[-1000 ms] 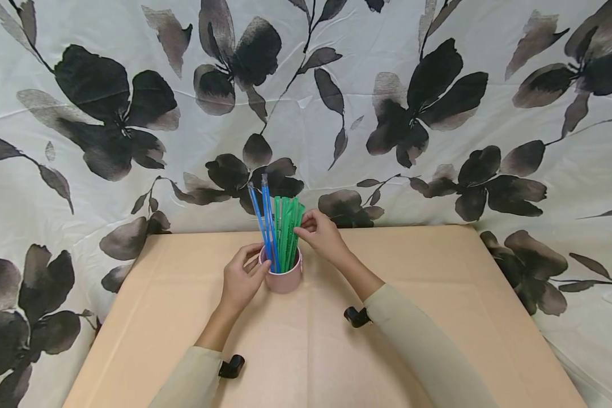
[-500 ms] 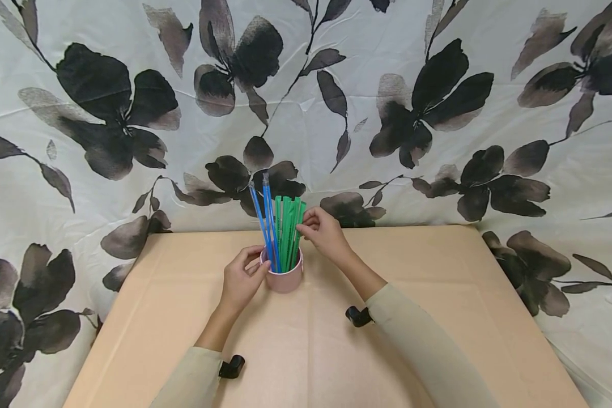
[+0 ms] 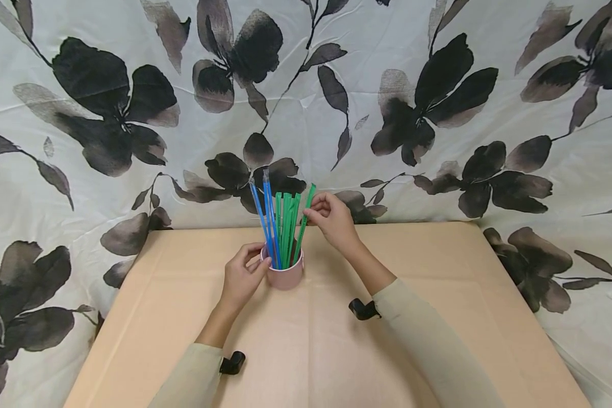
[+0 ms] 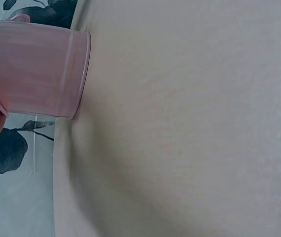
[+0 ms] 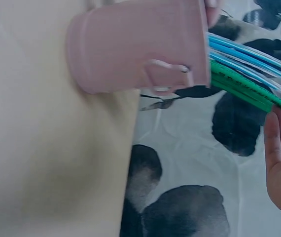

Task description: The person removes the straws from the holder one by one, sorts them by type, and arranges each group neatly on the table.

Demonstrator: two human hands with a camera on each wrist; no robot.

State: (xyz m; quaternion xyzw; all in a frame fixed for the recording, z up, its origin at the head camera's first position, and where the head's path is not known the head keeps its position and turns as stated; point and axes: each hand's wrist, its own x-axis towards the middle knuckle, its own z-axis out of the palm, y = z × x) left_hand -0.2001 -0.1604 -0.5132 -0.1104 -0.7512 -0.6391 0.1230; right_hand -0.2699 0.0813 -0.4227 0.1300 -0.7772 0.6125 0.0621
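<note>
Near the far edge of the table stands a small pink pail [image 3: 285, 279] with a loop on its side. Several blue straws [image 3: 267, 221], their ends in clear wrapping, lean to the left inside it. Beside them stand several slim green printed straws [image 3: 285, 218]. My left hand [image 3: 242, 277] holds the pail's left side, thumb and fingers at the rim. My right hand [image 3: 332, 221] pinches one green straw [image 3: 306, 218] near its upper part; it tilts right, apart from the bunch, its lower end still inside the pail. In the right wrist view, my right fingertips [image 5: 278, 123] meet the green straws.
The pail stands on a tan-covered table [image 3: 387, 266]. Right behind the table's far edge hangs a white cloth [image 3: 326, 147] with dark flower prints. A small black camera [image 3: 364, 309] sits at each sleeve.
My right hand has moved up and a little right, drawing one green straw partly up and away from the bunch. My left hand stays at the pail.
</note>
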